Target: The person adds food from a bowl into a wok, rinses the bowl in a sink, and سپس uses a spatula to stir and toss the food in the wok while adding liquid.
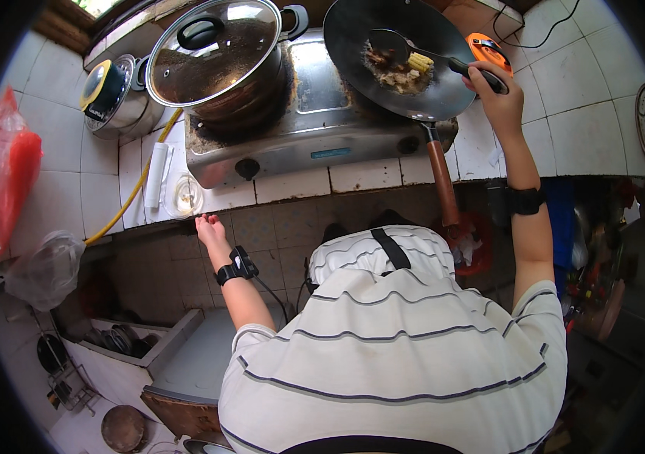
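Note:
My right hand point(495, 93) grips the black handle of a metal cooking spatula point(388, 42). The spatula's head rests among browned food point(405, 79) in a dark wok point(351, 62), beside a yellow piece of corn cob point(420, 62). The wok sits on the right side of a two-burner gas stove point(322, 136), its wooden handle point(443, 181) pointing towards me. By the counter's front edge, my left hand point(211, 230) holds nothing that I can see, its fingers loosely curled. Close to that hand lies a round clear plastic item point(184, 196).
A large pot with a glass lid point(215, 57) covers the left burner. Smaller metal pot point(129, 113), yellow hose point(144, 176) and white tube point(156, 175) are to its left. An orange object point(487, 48) stands right of the wok. Plastic bags point(10, 176) hang at far left.

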A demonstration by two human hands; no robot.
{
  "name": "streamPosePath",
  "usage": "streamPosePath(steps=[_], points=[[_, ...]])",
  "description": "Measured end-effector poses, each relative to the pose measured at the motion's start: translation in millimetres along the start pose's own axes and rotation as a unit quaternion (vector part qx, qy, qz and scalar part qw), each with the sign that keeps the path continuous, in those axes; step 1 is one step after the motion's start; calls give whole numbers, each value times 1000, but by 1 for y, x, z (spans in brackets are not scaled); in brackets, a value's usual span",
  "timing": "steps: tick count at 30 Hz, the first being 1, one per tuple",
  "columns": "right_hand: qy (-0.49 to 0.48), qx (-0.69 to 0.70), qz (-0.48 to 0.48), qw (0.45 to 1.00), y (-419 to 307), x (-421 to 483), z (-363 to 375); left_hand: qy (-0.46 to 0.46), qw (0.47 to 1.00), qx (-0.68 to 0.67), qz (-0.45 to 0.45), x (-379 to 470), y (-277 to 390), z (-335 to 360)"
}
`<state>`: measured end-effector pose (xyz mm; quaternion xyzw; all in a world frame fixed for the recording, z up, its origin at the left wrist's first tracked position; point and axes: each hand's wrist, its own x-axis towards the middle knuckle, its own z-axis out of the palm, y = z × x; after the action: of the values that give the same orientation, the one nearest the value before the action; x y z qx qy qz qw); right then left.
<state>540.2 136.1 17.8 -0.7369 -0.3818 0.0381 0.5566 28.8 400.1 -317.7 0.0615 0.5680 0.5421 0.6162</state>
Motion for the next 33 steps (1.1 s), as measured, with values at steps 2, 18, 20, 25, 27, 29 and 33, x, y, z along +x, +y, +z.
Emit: streamPosePath(steps=[2,18,20,25,27,29,33], points=[[-11,-56,-58,997,-5,-7,-2,-19,999,32,6,-12,-11,-9],[-209,-232,-338,888,-7,-50,-33,-81,994,53,-56,-22,14,16],[-225,-252,-347,875,-13,-53,-38,-100,991,37,-79,1,17,6],[-219,-266,-320,882,-12,-54,-41,-107,988,29,-105,10,14,12],[-207,-262,-320,886,-7,-53,-37,-82,993,48,-66,-6,11,18],[-197,-254,-323,890,-4,-49,-31,-72,993,38,-86,-11,12,17],[-179,-254,-309,899,0,-44,-16,-42,994,43,-96,-48,6,20]])
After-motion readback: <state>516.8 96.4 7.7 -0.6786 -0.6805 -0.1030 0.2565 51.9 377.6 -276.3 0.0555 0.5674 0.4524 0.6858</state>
